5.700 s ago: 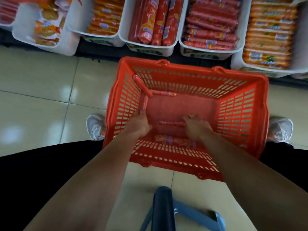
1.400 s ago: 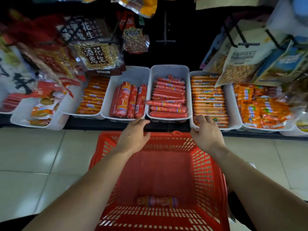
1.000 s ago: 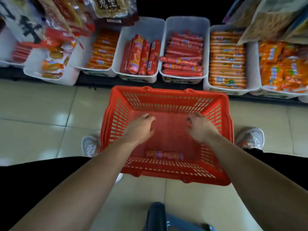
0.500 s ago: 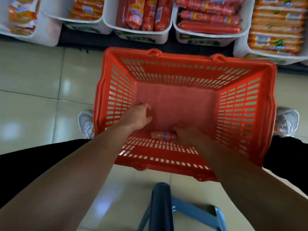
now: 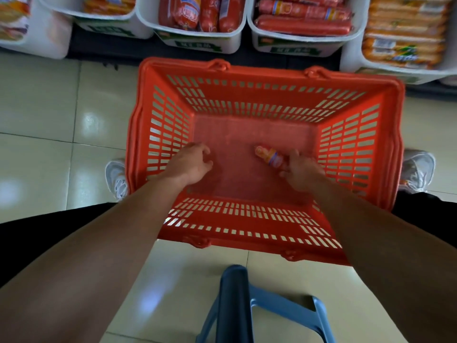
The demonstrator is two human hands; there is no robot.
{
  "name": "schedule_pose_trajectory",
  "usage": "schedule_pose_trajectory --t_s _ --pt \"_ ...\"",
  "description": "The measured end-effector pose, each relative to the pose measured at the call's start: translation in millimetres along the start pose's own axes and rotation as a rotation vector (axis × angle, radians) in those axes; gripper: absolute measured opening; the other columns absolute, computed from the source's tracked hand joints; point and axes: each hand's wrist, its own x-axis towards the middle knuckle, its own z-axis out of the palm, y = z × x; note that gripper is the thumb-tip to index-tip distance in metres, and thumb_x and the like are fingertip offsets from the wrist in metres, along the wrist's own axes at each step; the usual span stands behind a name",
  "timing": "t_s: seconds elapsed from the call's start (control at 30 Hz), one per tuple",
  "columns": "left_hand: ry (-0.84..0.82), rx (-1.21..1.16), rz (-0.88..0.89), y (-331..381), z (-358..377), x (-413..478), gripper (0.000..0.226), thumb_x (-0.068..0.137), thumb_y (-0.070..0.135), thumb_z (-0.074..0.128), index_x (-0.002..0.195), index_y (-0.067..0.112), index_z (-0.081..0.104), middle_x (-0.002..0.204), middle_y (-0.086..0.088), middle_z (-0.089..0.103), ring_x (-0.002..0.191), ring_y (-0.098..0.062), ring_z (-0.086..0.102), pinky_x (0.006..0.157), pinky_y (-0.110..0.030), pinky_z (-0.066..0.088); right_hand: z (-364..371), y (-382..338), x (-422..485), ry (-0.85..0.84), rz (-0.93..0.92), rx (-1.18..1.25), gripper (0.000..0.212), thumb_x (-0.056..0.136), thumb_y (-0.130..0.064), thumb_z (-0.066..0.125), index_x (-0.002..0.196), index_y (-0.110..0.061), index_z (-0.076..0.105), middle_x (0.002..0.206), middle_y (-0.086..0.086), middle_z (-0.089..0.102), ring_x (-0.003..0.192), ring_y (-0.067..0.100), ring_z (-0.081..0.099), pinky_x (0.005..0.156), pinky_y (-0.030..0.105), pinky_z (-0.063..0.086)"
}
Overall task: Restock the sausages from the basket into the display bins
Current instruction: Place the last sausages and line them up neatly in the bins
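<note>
A red plastic basket [image 5: 163, 125] stands on the tiled floor between my feet. Inside it, my right hand [image 5: 303, 170] is shut on a thick orange-red sausage [image 5: 268, 155], whose free end points up and to the left. My left hand [image 5: 191, 164] hovers over the basket floor with curled, spread fingers and nothing in it. No other sausage shows in the basket. White display bins line the top edge: one with fat red sausages [image 5: 197, 11], one with long thin red sausages [image 5: 301, 18], and one with orange packs [image 5: 400, 40].
Two more white bins [image 5: 108, 23] sit at the top left. A blue stool [image 5: 235, 305] stands just behind the basket, close to me. My white shoes [image 5: 116, 179] flank the basket on shiny beige tiles.
My right hand has closed on the last sausage at the basket's near wall and lifted it toward the middle. My left hand stays open inside the basket.
</note>
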Motion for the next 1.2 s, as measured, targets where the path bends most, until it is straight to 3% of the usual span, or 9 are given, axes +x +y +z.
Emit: schedule_pose_trajectory --t_s 0.13,0.3,0.57,0.67,0.9,1.03,1.2 --pt "0.001 0.004 0.025 17 -12 -12 0.037 0.091 0.034 0.065 0.126 0.021 0.060 0.127 -0.005 0.062 0.118 -0.025 0.059 0.100 -0.036 0.045 -31 3 -12 0.002 0.007 0.187 0.059 0.084 -0.042 0.072 0.123 -0.012 0.039 0.118 0.018 0.064 0.112 0.039 0.061 0.090 0.043 0.049" --pt "0.051 -0.004 0.103 50 -54 -34 0.037 0.089 0.034 0.066 0.122 0.019 0.062 0.120 -0.007 0.067 0.113 -0.026 0.062 0.097 -0.034 0.046 -80 -18 -47 -0.012 -0.105 0.251 0.065 0.084 -0.038 0.074 0.132 -0.016 0.036 0.127 0.013 0.060 0.116 0.034 0.059 0.094 0.035 0.046" --pt "0.249 -0.015 0.208 74 -153 -83 0.034 0.089 0.029 0.066 0.121 0.019 0.063 0.120 -0.003 0.063 0.111 -0.022 0.060 0.096 -0.027 0.042 -174 -68 -115 0.171 -0.272 0.220 0.073 0.080 -0.041 0.075 0.142 -0.021 0.041 0.133 0.009 0.060 0.121 0.028 0.057 0.102 0.035 0.045" --pt "0.344 -0.055 0.233 67 -185 -93 0.029 0.087 0.026 0.067 0.114 0.018 0.066 0.113 -0.006 0.064 0.108 -0.023 0.062 0.093 -0.030 0.045 -208 -95 -127 0.274 -0.313 0.255 0.070 0.080 -0.040 0.077 0.139 -0.018 0.047 0.126 0.007 0.064 0.116 0.026 0.060 0.096 0.033 0.046" --pt "0.404 -0.010 0.219 31 -246 -70 0.034 0.090 0.031 0.065 0.122 0.021 0.062 0.121 -0.003 0.060 0.111 -0.023 0.059 0.096 -0.035 0.047 -246 -161 -82 0.398 -0.266 0.506 0.070 0.081 -0.034 0.079 0.140 -0.015 0.048 0.123 0.007 0.065 0.102 0.023 0.062 0.078 0.023 0.040" --pt "0.432 -0.081 0.160 14 -267 -26 0.033 0.091 0.033 0.063 0.122 0.022 0.060 0.123 -0.006 0.059 0.109 -0.025 0.059 0.094 -0.039 0.049 -256 -195 -31 0.387 -0.186 0.584 0.072 0.082 -0.035 0.079 0.143 -0.016 0.043 0.120 0.007 0.065 0.089 0.022 0.064 0.069 0.027 0.046" --pt "0.443 -0.140 0.131 13 -251 27 0.039 0.093 0.033 0.060 0.129 0.017 0.056 0.130 -0.008 0.054 0.117 -0.029 0.055 0.095 -0.041 0.048 -271 -230 18 0.532 -0.090 0.649 0.049 0.092 -0.032 0.064 0.133 -0.012 0.046 0.113 0.011 0.065 0.090 0.029 0.063 0.071 0.032 0.048"
